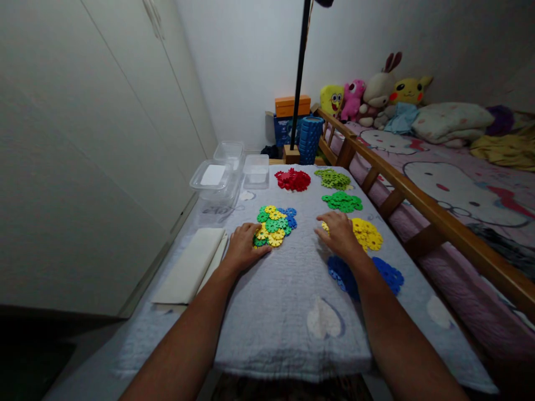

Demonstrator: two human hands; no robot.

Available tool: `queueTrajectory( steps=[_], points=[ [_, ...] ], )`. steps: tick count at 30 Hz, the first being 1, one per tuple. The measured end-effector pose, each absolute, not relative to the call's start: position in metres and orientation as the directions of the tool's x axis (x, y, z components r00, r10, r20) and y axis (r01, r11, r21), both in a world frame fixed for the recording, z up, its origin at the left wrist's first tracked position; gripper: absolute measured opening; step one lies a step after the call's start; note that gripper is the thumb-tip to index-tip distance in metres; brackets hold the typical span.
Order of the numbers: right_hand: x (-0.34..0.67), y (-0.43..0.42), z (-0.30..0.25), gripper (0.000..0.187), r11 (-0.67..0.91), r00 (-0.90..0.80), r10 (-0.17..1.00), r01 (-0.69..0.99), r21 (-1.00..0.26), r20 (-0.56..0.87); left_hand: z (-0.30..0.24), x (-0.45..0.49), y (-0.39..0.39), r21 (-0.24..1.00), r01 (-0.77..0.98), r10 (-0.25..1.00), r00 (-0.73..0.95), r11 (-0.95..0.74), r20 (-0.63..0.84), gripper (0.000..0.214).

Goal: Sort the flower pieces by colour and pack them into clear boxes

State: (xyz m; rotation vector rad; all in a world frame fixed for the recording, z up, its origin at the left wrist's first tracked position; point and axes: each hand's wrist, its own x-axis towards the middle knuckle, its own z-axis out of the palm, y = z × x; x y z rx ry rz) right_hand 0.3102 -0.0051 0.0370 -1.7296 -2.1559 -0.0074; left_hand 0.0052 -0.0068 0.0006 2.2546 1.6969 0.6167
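Yellow discs (368, 234) lie by the right hand (339, 233), fingers parted; at left, the loosely spread left hand (244, 244) touches mixed-colour discs (274, 225).

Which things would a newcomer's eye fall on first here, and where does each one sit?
Probably the bright discs: a mixed pile at the left hand, a red pile near the far edge of the table, and a yellow pile at the right hand. Next might come the plush toys, lined up by the wall at the far end of the bed, on the right.
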Motion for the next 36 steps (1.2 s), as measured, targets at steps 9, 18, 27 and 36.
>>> queueTrajectory(
  steps=[9, 18, 27, 36],
  points=[
    [0.233, -0.029, 0.025, 0.039, 0.502, -0.476, 0.865, 0.826, -0.257, 0.16, 0.007, 0.008, -0.01, 0.434, 0.857, 0.96, 0.229, -0.277, 0.161, 0.063],
    [0.231, -0.032, 0.02, 0.034, 0.554, -0.525, 0.832, 0.781, -0.287, 0.179, 0.009, 0.01, -0.012, 0.431, 0.862, 0.963, 0.225, -0.268, 0.149, 0.065],
    [0.231, -0.032, 0.016, 0.028, 0.561, -0.519, 0.828, 0.772, -0.3, 0.212, 0.01, 0.01, -0.012, 0.432, 0.862, 0.964, 0.224, -0.264, 0.14, 0.064],
    [0.233, -0.033, 0.014, 0.02, 0.579, -0.531, 0.815, 0.76, -0.295, 0.233, 0.01, 0.01, -0.012, 0.424, 0.866, 0.964, 0.223, -0.265, 0.146, 0.063]
  ],
)
